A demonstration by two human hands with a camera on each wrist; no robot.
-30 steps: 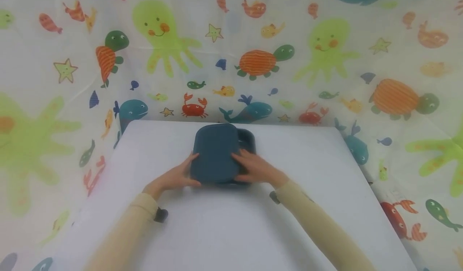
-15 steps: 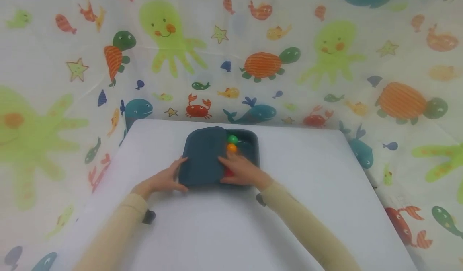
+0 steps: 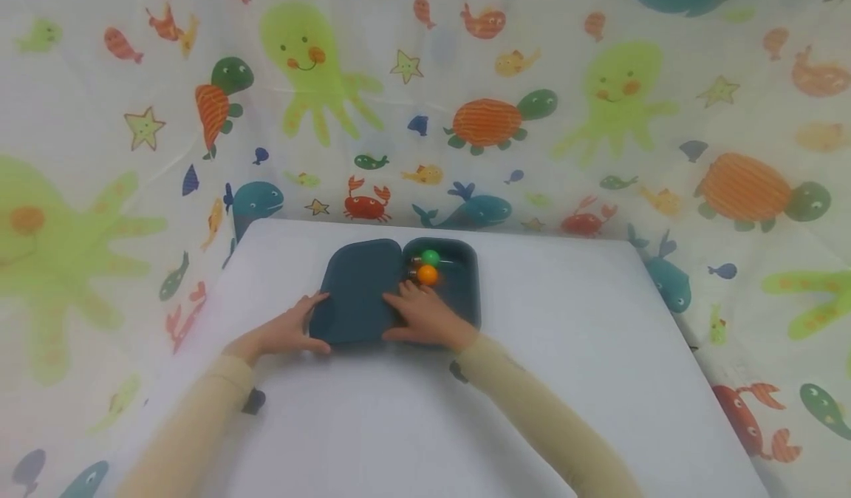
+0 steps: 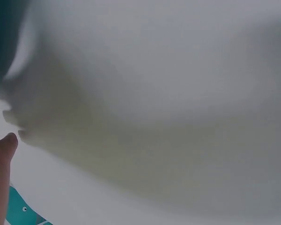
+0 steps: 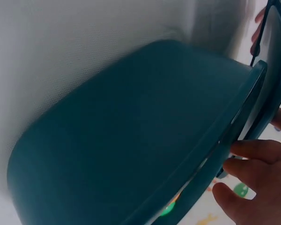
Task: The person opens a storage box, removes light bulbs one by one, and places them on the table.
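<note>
A dark teal lid (image 3: pixel 355 291) lies to the left of a matching rectangular box (image 3: pixel 470 291), held close over the table between both hands. My left hand (image 3: pixel 282 332) grips the lid's left edge, fingers spread from the thumb. My right hand (image 3: pixel 428 317) holds its right edge and overlaps the front of the box. Inside the box sit a round green bulb (image 3: pixel 431 258) and a round orange bulb (image 3: pixel 428 275), with ridged bases to their left. In the right wrist view, the box wall (image 5: pixel 122 122) fills the middle and the lid (image 5: pixel 274 70) stands beyond it.
The box stands on a white table (image 3: pixel 558 321) near its back edge. A curtain (image 3: pixel 372 32) printed with sea animals hangs behind and along the sides. Small dark objects (image 3: pixel 254 402) show beside both sleeves.
Both hands have moved left with the lid, sliding it off the box. The box's inside and the green and orange bulbs have come into sight.
</note>
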